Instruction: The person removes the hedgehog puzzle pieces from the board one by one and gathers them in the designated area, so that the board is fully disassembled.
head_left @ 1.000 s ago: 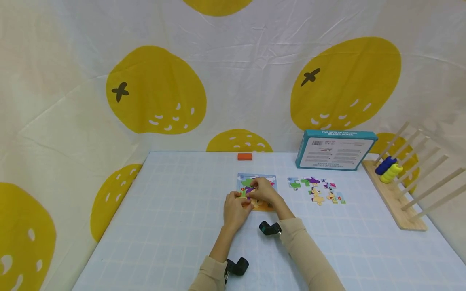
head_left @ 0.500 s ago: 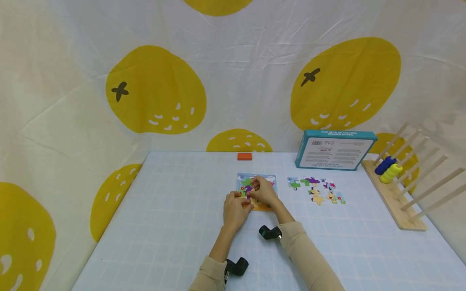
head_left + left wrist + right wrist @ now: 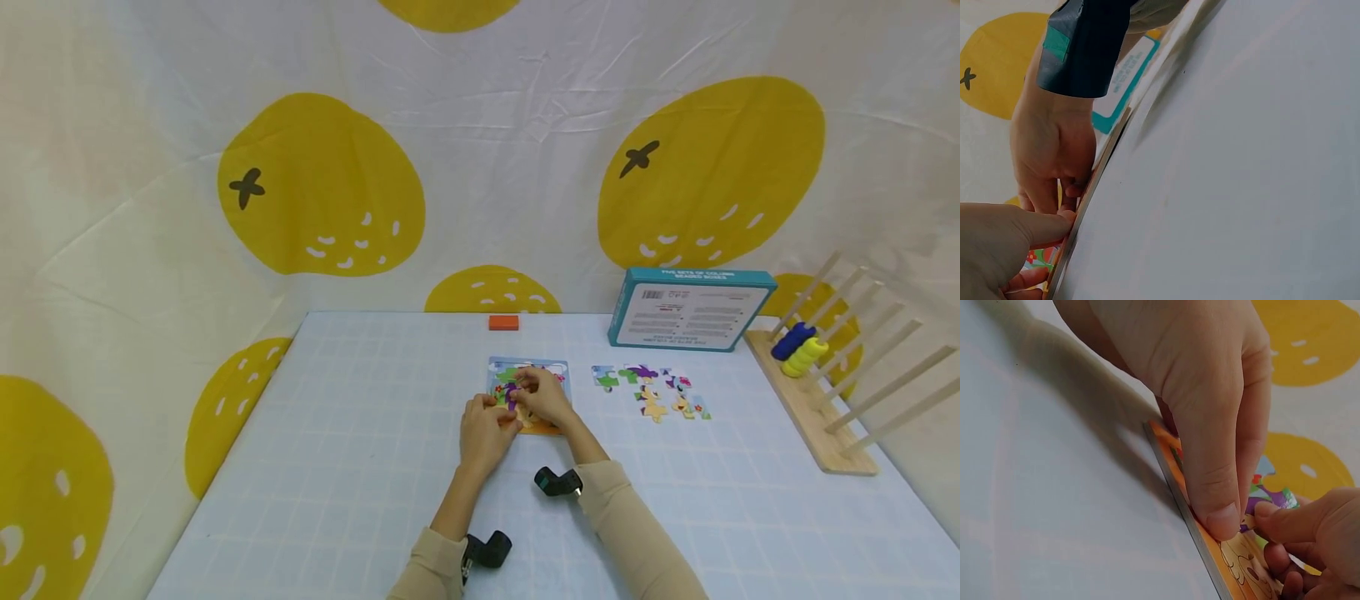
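A square jigsaw board (image 3: 558,367) with a blue and orange border lies on the table under both hands. My left hand (image 3: 483,433) holds its near left corner, fingers by the left side and thumb over the front edge. In the right wrist view the left thumb (image 3: 1222,522) rests on the orange part. My right hand (image 3: 547,395) reaches over the board from the right. Its thumb and fingers pinch a purple and green jigsaw piece (image 3: 1272,499), raised partly off the board. Fingers hide much of the picture, so how the piece sits cannot be told.
Several loose jigsaw pieces (image 3: 652,408) lie right of the board. A teal and white box (image 3: 690,317) stands behind them. A wooden peg rack (image 3: 817,425) with blue and yellow beads is at the far right. An orange block (image 3: 504,322) lies near the back edge.
Both hands stay over the board. The right hand's fingers shift slightly, up and then back down, around the piece. The left hand holds almost still, and the loose pieces have not moved.
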Demonstrator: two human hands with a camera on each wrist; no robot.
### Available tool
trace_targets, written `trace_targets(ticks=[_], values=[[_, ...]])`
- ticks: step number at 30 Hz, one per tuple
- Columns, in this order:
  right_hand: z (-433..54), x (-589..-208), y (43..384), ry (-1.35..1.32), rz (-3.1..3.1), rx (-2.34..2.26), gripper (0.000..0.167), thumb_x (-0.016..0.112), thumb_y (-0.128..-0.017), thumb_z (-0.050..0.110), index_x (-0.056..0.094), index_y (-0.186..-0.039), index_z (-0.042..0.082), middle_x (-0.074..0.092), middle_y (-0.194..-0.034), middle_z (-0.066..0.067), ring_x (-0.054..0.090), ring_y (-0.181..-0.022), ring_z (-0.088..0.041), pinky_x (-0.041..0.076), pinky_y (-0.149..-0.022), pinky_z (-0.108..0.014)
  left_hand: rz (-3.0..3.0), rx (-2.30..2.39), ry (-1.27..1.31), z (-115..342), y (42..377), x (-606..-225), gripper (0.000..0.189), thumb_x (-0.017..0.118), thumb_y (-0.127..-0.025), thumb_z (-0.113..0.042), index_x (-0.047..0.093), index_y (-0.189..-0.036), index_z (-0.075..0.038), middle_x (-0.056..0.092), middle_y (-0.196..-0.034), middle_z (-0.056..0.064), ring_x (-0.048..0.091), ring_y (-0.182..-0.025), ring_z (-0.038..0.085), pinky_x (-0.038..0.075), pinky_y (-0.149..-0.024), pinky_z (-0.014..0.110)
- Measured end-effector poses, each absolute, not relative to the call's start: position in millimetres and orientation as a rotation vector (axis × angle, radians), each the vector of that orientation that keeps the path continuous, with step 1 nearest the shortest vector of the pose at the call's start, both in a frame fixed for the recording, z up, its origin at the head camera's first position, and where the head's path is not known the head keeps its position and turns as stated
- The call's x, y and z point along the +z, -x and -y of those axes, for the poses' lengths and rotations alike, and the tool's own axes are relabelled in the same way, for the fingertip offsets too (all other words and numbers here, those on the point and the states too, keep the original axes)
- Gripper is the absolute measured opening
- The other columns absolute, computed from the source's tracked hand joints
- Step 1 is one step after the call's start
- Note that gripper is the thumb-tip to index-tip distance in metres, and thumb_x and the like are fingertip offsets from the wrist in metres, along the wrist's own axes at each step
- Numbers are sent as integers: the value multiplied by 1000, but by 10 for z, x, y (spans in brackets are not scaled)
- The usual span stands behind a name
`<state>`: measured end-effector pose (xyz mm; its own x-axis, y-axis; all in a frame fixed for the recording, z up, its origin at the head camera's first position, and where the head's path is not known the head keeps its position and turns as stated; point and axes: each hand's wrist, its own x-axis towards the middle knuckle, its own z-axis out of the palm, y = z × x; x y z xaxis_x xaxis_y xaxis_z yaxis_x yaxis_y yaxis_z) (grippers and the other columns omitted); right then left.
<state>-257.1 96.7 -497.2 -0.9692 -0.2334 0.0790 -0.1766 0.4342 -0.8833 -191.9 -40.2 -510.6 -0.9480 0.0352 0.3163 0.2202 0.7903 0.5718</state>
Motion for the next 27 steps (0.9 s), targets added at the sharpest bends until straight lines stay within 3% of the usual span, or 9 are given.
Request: trace_targets(ticks=[17,27], values=[[-958,-4977,2550,356,-2602,-1653,14,69,-82,2,64,-95,-2,66,-85,-11,60,-75,-18,50,-65,-24,2696,-882,229,408,1930,-5115,15,76,-79,-25,78,-87,-13,59,-104,10,50,-99,24,44,-84,39],[-900,-4995,2531,339,-2767,-1582,26,73,-80,6,66,-103,-6,68,-86,-14,60,-74,-20,51,-64,-28,2689,-872,242,408,1927,-5121,14,75,-79,-25,78,-86,-13,60,-104,10,50,-99,24,44,-84,40]])
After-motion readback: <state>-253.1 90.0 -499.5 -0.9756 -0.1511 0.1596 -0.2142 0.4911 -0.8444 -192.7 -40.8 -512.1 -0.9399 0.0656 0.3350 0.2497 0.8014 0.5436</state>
